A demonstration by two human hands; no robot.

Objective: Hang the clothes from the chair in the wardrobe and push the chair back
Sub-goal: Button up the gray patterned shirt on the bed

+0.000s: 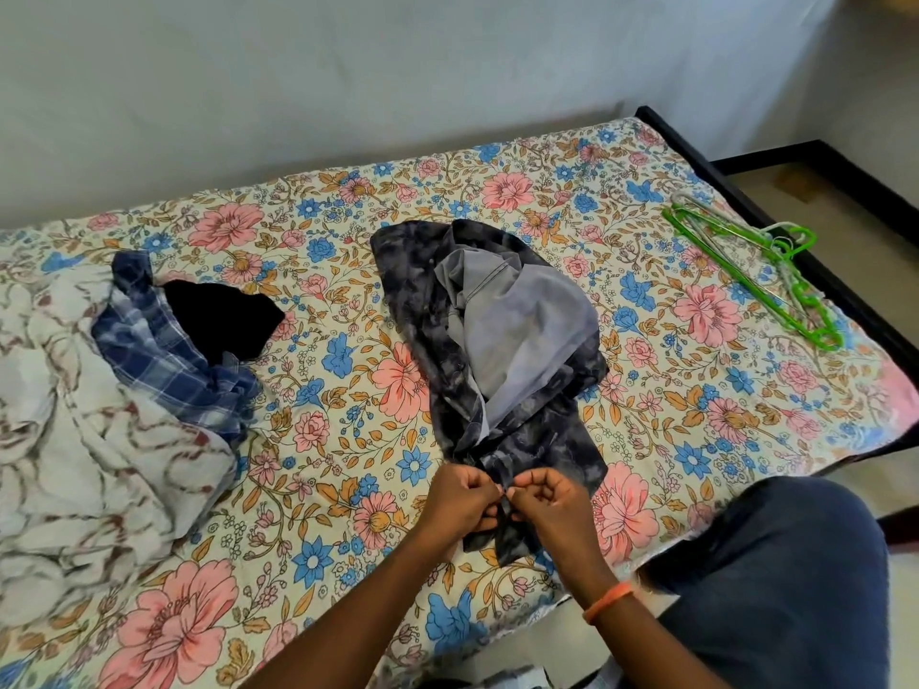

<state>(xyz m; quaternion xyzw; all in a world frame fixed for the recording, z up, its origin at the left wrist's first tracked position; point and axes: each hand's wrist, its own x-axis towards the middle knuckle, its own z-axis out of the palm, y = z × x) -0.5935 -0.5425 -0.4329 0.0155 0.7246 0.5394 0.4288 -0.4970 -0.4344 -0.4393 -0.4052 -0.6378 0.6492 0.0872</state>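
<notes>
While no garment was yet on a hanger, the task looked barely begun. The left hand (460,499) and right hand (552,504) both pinched the near edge of the dark mottled shirt (502,440), which lay spread on the floral bed (348,340), a grey garment (517,320) on top. The plaid shirt (164,350) and a black garment (224,320) waited at the left; green hangers (756,271) lay far right. Neither wardrobe nor chair showed.
</notes>
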